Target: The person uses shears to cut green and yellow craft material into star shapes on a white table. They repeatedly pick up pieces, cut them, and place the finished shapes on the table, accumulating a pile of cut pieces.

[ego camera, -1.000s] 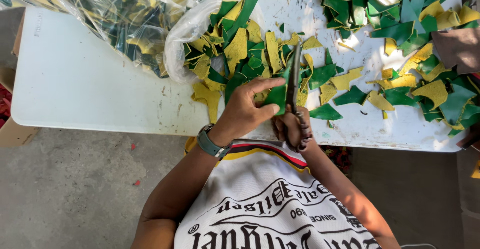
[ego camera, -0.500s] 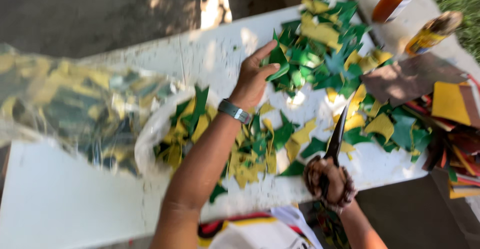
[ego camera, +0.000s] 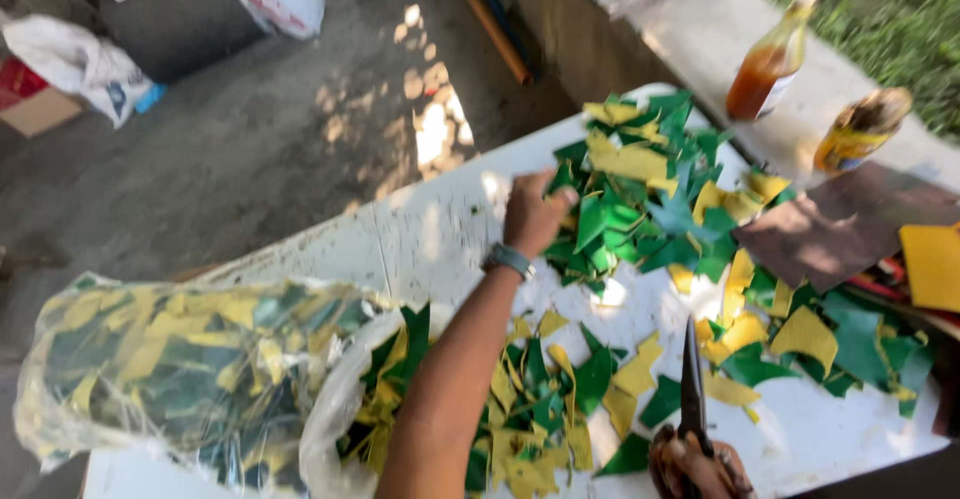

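Green and yellow scraps (ego camera: 640, 209) lie heaped toward the far edge of the white worktop (ego camera: 430, 239), and the person's left hand (ego camera: 535, 217) has reached out to that heap; a second ago it was curled over the nearer pile by the front edge. Its fingers are now closed on the near side of the heap, seemingly pinching a green piece, though blur hides exactly which. A grey wristwatch (ego camera: 508, 259) sits on that wrist. The right hand (ego camera: 690, 464) stays low at the front edge, clenched around the handles of dark scissors (ego camera: 692, 379), whose blades point away from the person and look closed. The shift suggests the left hand is fetching fresh material from the far heap while the scissors wait.

Between the arms spreads a second scatter of cut pieces (ego camera: 540, 399). At the left end of the worktop a clear plastic bag (ego camera: 170, 359) bulges with more of the same scraps. Beyond the far right corner, two bottles (ego camera: 770, 59) stand on a concrete ledge (ego camera: 680, 19), and a brown sheet (ego camera: 850, 224) and a yellow sheet (ego camera: 932, 264) lie at the right edge.
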Demonstrator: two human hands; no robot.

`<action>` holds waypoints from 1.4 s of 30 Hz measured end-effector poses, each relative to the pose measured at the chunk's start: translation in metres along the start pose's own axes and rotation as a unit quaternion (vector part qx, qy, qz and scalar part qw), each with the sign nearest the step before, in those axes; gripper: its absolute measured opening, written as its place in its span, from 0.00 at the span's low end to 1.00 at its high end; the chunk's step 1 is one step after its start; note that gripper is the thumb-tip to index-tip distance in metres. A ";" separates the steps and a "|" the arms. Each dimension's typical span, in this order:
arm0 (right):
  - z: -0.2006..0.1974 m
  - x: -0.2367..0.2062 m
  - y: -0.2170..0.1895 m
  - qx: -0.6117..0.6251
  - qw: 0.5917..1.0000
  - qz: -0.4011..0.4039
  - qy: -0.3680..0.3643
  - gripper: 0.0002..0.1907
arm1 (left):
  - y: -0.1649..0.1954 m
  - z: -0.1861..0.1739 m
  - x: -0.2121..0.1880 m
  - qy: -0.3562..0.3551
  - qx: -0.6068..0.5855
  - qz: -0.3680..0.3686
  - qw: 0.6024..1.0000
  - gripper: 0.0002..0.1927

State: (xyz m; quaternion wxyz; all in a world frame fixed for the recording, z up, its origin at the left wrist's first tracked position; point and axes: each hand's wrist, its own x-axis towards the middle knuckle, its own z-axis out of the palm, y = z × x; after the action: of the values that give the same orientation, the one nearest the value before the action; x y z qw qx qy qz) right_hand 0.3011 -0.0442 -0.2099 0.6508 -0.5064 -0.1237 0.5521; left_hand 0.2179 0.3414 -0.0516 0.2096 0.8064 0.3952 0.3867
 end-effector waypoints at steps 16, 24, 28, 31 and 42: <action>0.030 -0.042 -0.066 -0.150 0.983 0.007 -0.108 0.26 | 0.005 -0.054 -0.092 -0.150 0.131 -0.004 0.980 0.46; 0.043 -0.038 -0.072 -0.131 0.987 0.008 -0.092 0.24 | 0.016 0.001 -0.071 -0.204 0.163 0.081 0.962 0.40; 0.036 -0.040 -0.073 -0.101 0.986 -0.007 -0.132 0.21 | -0.003 -0.029 -0.066 -0.275 0.169 0.032 0.946 0.41; 0.033 -0.038 -0.072 -0.072 0.990 -0.025 -0.122 0.23 | 0.014 -0.072 -0.083 -0.192 0.073 0.141 0.968 0.44; 0.006 -0.022 -0.061 -0.061 0.982 -0.034 -0.174 0.17 | 0.052 -0.308 -0.326 0.056 0.120 -0.095 0.987 0.18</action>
State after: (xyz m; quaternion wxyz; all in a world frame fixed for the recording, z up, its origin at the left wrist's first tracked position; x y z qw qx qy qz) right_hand 0.3250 -0.0515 -0.1495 0.6056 -0.4368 -0.2851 0.6010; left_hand -0.1271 0.0599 0.0210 0.1247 0.7612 0.5250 0.3597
